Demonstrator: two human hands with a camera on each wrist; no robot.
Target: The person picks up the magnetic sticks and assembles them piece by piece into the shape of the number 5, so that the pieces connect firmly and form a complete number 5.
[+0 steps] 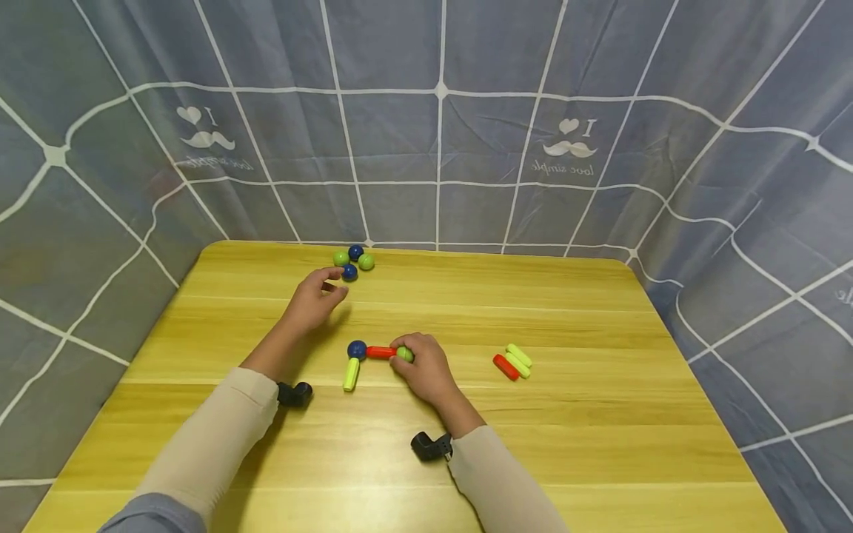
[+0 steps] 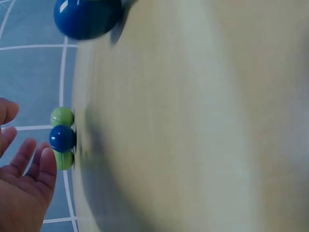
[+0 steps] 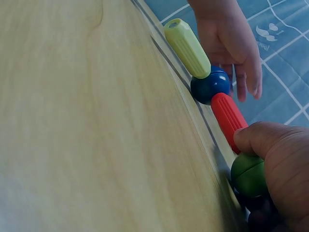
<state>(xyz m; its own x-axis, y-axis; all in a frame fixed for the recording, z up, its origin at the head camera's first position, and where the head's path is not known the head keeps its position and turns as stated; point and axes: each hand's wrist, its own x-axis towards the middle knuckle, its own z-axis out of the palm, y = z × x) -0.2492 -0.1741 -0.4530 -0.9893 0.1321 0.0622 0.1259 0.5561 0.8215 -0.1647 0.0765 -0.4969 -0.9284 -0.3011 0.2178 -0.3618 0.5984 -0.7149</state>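
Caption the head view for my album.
Right hand grips a colorful ball-and-rod build, left hand beside four clustered balls.

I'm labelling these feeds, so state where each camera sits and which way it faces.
Head: on the head, facing forward and down at the table; sleeves, left hand and right hand show.
Left wrist: on that wrist, facing the ball cluster; the left hand's fingers show at the left edge.
Right wrist: on that wrist, facing the red stick; the right hand shows close, the left hand beyond.
Shared: head and right wrist both show the blue ball joined to the red stick.
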